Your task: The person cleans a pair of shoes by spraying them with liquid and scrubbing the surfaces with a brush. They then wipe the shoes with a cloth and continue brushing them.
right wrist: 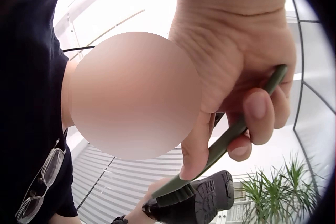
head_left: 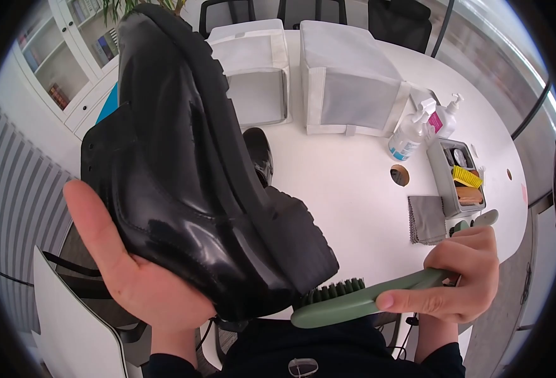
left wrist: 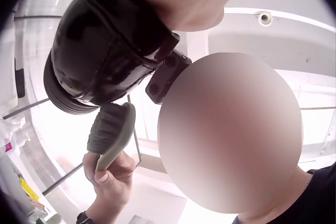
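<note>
My left hand holds up a glossy black leather shoe, its toe pointing away and its thick lugged sole turned to the right. The thumb stands out along the upper; the other fingers are hidden by the shoe. In my right hand is a green-handled brush with dark bristles, the thumb pressed along its handle. The bristles are right at the back of the heel. Low in the right wrist view, the brush overlaps the shoe's heel end.
Behind the held shoe, another black shoe stands on the white table. At the right are a grey caddy with a yellow brush, a folded grey cloth and a spray bottle. Two pale fabric boxes stand behind.
</note>
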Motion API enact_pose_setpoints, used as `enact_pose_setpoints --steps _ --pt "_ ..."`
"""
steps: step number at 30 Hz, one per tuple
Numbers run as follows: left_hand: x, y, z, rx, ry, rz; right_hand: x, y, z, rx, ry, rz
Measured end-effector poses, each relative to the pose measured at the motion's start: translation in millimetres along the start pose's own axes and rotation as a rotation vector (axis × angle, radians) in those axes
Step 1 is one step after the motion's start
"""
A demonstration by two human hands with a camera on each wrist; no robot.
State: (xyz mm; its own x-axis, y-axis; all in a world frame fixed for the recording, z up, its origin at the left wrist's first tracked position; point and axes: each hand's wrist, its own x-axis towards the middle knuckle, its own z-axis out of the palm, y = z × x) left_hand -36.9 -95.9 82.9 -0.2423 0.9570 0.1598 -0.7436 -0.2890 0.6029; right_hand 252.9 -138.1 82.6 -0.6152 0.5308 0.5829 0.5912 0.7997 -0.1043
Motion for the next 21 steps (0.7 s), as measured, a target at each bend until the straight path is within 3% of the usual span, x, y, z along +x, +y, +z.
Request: enact_pose_setpoints --steps 1,3,4,6,9,21 --pt "-0.4 0.7 -0.2 0.050 0.094 0.055 0.2 -4.7 -0.9 0.000 -0.001 0.000" --pt "-1.0 2.9 -1.1 0.097 0.189 0.111 2.6 -20.1 -1.9 -0.002 -0.001 0.240" --pt "-1.2 4.6 -1.8 0.081 0.177 0.091 3.9 -21.9 4.2 -0.002 -0.003 0.237" --pt "-1.5 5.6 -2.7 0.063 0.166 0.072 4.5 -21.7 18.3 -0.124 0.265 0.157" --pt "-0.8 4.9 -3.7 0.117 0.210 0.114 4.3 -20.1 15.2 -0.129 0.243 0.101" --pt "0.8 5.1 -3.3 0.101 0.121 0.085 2.7 -16.9 8.8 -0.057 0.186 0.077"
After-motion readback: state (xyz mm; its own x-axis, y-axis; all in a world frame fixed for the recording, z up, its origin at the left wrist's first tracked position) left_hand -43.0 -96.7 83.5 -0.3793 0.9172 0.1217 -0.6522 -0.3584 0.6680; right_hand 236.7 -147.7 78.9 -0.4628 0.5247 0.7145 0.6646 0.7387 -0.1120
